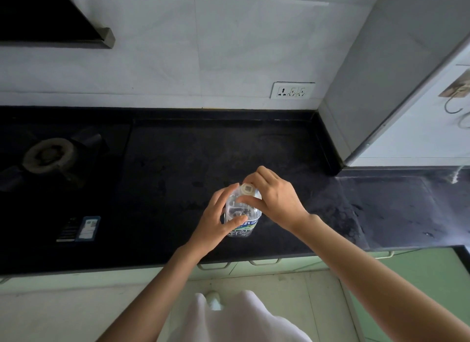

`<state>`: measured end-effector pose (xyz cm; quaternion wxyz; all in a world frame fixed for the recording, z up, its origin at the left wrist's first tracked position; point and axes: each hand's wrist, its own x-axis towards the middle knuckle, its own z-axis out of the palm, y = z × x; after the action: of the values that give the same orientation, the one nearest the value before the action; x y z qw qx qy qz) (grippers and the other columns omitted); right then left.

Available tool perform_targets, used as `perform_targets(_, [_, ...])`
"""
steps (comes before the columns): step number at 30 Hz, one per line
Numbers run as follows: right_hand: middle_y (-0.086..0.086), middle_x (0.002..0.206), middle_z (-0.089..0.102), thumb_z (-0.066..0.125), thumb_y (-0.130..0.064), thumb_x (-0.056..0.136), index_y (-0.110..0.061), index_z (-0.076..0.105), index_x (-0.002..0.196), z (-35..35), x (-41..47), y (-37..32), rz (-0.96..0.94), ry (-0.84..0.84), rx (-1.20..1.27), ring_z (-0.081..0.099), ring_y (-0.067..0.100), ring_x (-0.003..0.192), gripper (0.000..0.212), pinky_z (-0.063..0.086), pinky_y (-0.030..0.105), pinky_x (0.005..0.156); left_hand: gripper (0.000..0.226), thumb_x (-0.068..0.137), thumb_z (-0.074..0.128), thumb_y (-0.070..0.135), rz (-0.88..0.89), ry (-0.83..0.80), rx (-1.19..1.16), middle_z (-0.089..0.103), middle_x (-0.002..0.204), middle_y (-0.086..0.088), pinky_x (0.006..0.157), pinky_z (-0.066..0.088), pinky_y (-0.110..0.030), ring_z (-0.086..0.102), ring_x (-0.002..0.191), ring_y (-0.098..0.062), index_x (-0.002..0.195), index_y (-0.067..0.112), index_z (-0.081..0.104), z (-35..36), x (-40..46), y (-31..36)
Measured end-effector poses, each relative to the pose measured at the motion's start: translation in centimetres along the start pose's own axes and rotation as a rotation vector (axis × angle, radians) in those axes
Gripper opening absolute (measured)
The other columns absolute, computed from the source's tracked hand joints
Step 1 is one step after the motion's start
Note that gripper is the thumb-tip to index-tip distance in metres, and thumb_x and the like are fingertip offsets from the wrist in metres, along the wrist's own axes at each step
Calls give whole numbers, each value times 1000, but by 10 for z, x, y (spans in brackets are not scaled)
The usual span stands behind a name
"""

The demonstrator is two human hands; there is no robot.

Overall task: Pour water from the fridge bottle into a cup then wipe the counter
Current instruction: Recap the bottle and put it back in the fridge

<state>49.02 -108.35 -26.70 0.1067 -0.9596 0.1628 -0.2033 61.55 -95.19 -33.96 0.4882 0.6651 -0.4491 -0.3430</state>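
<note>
Dark stone table [178,163] seen spanning the frame; white tiled wall [203,49] behind it at 12 o'clock. Gas burner [48,153] set into the table at 9 o'clock of the bottle, well apart. Wall socket [292,90] noted at 12 o'clock, above the table's back edge. Pale green drawers [254,262] seen under the front edge.

Left hand [218,222] is curled round the body of the clear water bottle [241,214], fingers wrapped on its near left side, thumb across the front. Right hand [272,194] is closed on the bottle's cap [247,189], pinched between thumb and fingers from the 3 o'clock side.

Bottle is held upright near the table's front edge, between both hands; base appears to rest on the table. A blue-green label band is seen low on it.
</note>
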Motion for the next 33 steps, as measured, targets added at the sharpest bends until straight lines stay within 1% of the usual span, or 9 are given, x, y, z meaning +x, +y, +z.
perform_targets(3, [-4, 99, 58, 61, -47, 86, -17, 64, 100, -10, 6, -2, 24, -37, 64, 60, 12, 80, 33, 46, 22, 52, 67, 77, 65, 56, -6, -13, -23, 37, 139, 18, 96, 52, -35, 45, 125, 3, 136, 54, 34, -2, -1, 2])
perform_targets(6, [-6, 118, 56, 67, -22, 88, -24, 60, 124, -30, 14, 8, -71, -258, 225, 56, 4, 94, 37, 52, 24, 74, 66, 77, 68, 50, -2, -14, -51, 39, 137, 18, 99, 50, -39, 46, 126, 0, 135, 51, 38, -3, 0, 1])
perform_targets(8, [-4, 119, 57, 64, -11, 90, -22, 60, 126, -36, 17, 14, -126, -367, 269, 56, 9, 104, 38, 52, 32, 83, 66, 78, 69, 48, 0, -21, -49, 40, 137, 17, 100, 49, -41, 45, 127, -2, 136, 48, 39, -2, 0, 0])
perform_targets(14, [3, 103, 55, 63, -20, 90, -11, 61, 114, -28, 17, 14, -238, -270, 66, 59, 17, 88, 26, 55, 33, 69, 66, 76, 67, 52, -2, -7, -28, 37, 139, 19, 100, 49, -39, 42, 127, 3, 134, 56, 35, -2, 1, 1])
perform_targets(18, [1, 95, 57, 59, -39, 90, -12, 60, 103, -14, 3, 6, -89, -94, 6, 58, 18, 81, 30, 53, 30, 55, 67, 76, 66, 54, 3, -8, -17, 37, 139, 16, 99, 50, -40, 43, 126, 2, 135, 56, 34, -1, 1, 0])
perform_targets(21, [-2, 108, 57, 64, -30, 90, -16, 61, 116, -15, -2, 4, -21, -94, 129, 57, 10, 87, 30, 54, 27, 62, 66, 76, 67, 54, 2, -10, -24, 38, 139, 15, 99, 50, -40, 43, 127, 0, 134, 56, 35, 0, 2, 0])
perform_targets(23, [-1, 120, 56, 62, -18, 91, -19, 55, 130, -21, 1, 7, -95, -205, 207, 56, 9, 98, 40, 54, 27, 77, 67, 75, 68, 54, -7, -13, -38, 39, 139, 14, 100, 49, -42, 45, 127, -3, 134, 54, 37, 0, 2, -1])
perform_targets(25, [-1, 121, 56, 59, -9, 92, -20, 56, 131, -26, 5, 9, -161, -288, 259, 56, 13, 106, 41, 53, 30, 85, 66, 76, 69, 52, -3, -19, -44, 40, 138, 13, 101, 48, -42, 46, 127, -5, 134, 52, 38, -1, 2, -1])
perform_targets(33, [5, 102, 52, 62, -17, 91, -9, 58, 118, -14, 9, 10, -172, -191, 154, 57, 17, 80, 28, 54, 37, 63, 64, 76, 66, 54, 4, -8, -19, 39, 137, 16, 99, 50, -39, 45, 124, 3, 132, 58, 35, -2, 2, 2])
